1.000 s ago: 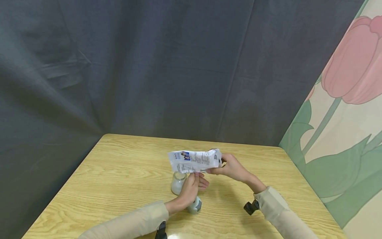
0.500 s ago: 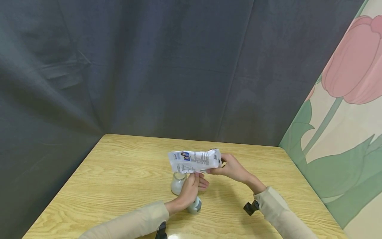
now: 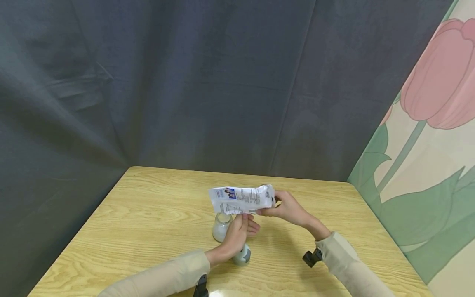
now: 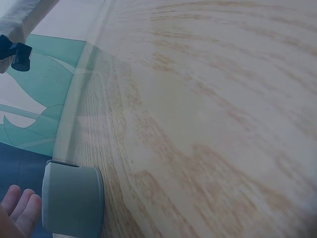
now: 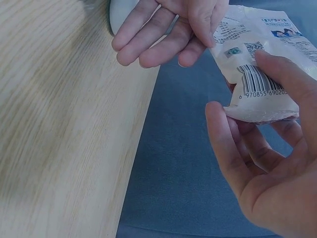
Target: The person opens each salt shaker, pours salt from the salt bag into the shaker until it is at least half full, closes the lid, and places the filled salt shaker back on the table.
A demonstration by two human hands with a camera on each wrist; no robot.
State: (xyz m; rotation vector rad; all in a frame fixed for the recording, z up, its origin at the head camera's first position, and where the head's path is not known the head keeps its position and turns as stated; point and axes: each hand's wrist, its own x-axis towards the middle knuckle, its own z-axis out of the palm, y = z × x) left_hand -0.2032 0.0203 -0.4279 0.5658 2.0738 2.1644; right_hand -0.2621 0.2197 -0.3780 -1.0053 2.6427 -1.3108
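Head view: wood table (image 3: 167, 202), white bag (image 3: 243, 200) sideways above it, crumpled at its right-hand end. Right hand (image 3: 287, 210) clamped on that end, thumb one side, fingers the other. Left hand (image 3: 235, 236) apart from it, below the bag, fingers straight; can't tell if thumb touches. Jar (image 3: 221, 232) just left of left hand, grey-green gadget (image 3: 243, 256) by left wrist. Bag print: barcode (image 5: 260, 79) "6 970855 69020", last digit unclear; blue photo (image 5: 286, 33); QR code (image 5: 254, 48); small text illegible.
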